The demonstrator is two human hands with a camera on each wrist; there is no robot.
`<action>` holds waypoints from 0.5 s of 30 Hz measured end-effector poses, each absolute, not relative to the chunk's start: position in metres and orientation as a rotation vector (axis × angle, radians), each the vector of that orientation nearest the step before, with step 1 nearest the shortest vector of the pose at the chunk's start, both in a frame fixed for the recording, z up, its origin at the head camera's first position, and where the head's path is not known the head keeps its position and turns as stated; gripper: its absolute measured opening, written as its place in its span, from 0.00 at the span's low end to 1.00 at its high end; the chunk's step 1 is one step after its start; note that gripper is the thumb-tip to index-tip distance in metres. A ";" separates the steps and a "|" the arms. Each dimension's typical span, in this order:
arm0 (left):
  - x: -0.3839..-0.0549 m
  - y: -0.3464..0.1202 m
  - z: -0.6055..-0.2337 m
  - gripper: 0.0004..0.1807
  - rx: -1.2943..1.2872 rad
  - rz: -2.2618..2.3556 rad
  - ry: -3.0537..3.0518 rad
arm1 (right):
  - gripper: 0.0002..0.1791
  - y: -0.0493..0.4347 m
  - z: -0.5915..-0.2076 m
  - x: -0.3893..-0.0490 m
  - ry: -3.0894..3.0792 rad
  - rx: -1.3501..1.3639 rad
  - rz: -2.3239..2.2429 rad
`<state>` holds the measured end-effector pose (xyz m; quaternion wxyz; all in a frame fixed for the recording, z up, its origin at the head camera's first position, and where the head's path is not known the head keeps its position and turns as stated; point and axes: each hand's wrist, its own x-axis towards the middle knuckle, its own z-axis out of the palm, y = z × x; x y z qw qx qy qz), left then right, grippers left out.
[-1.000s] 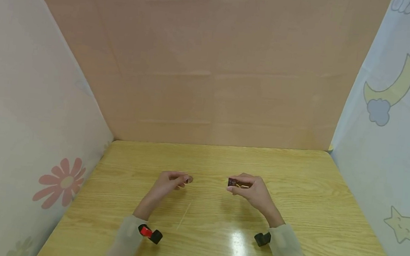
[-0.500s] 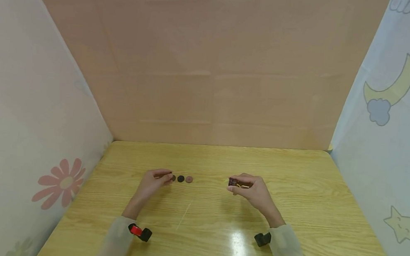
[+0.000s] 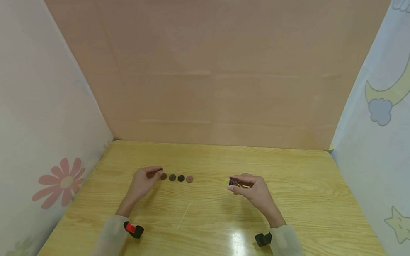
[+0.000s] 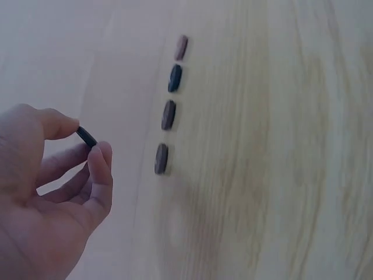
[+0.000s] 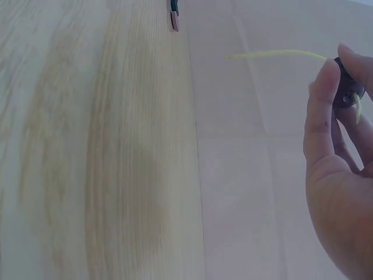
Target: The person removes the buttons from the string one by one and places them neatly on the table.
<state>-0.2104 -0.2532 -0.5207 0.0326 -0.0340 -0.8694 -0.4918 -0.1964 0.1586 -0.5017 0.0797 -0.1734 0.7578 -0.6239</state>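
My left hand (image 3: pixel 144 182) pinches a thin dark button (image 4: pixel 86 136) between thumb and fingertip, just left of a row of buttons. That row lies flat on the table: a reddish button (image 3: pixel 189 179) at its right end, a black button (image 3: pixel 181 178) beside it, then brownish buttons (image 3: pixel 172 177) toward the hand. On the other side, my right hand (image 3: pixel 254 189) holds a small stack of dark buttons (image 3: pixel 233 182) between thumb and fingers, above the table. A yellow string (image 5: pixel 280 52) runs through the stack; one end sticks out and a short end shows at the other face.
The wooden table (image 3: pixel 217 221) is bounded by a tan back panel (image 3: pixel 209 82) and pale side panels with printed flowers, moon and star. Dark wrist-worn devices sit at the left cuff (image 3: pixel 113 227) and right cuff (image 3: pixel 285 240).
My left hand has moved leftward in steps along the row, and more buttons show to its right than before. My right hand has stayed in place with the stack.
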 end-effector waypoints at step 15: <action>-0.220 -0.272 -0.537 0.16 0.013 -1.231 -2.802 | 0.21 0.158 -0.500 -0.196 2.294 -0.484 -1.850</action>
